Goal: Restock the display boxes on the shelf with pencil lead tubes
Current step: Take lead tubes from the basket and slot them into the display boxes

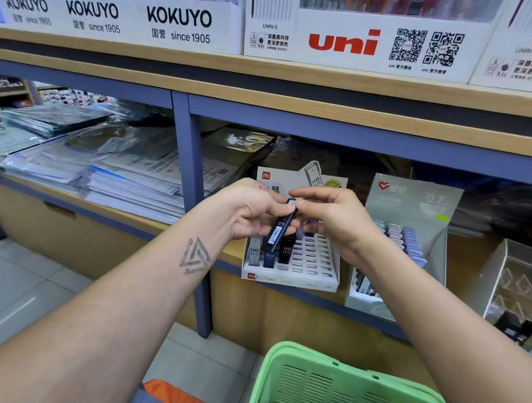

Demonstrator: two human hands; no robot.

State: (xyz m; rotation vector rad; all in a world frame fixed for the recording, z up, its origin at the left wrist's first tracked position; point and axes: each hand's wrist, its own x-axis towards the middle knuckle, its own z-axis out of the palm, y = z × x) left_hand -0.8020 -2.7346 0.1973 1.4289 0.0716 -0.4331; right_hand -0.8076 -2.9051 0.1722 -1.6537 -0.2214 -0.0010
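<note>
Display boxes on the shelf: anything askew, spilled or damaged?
Nothing stands out. The white box sits square with three tubes upright in its front-left slots; the grey box beside it stands upright too.

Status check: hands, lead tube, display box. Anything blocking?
Left hand and right hand both pinch one dark lead tube above the white display box. Most slots empty. Nothing blocking.

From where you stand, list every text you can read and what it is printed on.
"KOKUYO", "since 1905": white display front, three times.
"uni": white pen display; its small captions are too small to read.
"UMN-S": pen panel.
"HB 0.5": tubes in the white display box.
"0.7": grey display box.
Tube in the hands: print too small.
</note>
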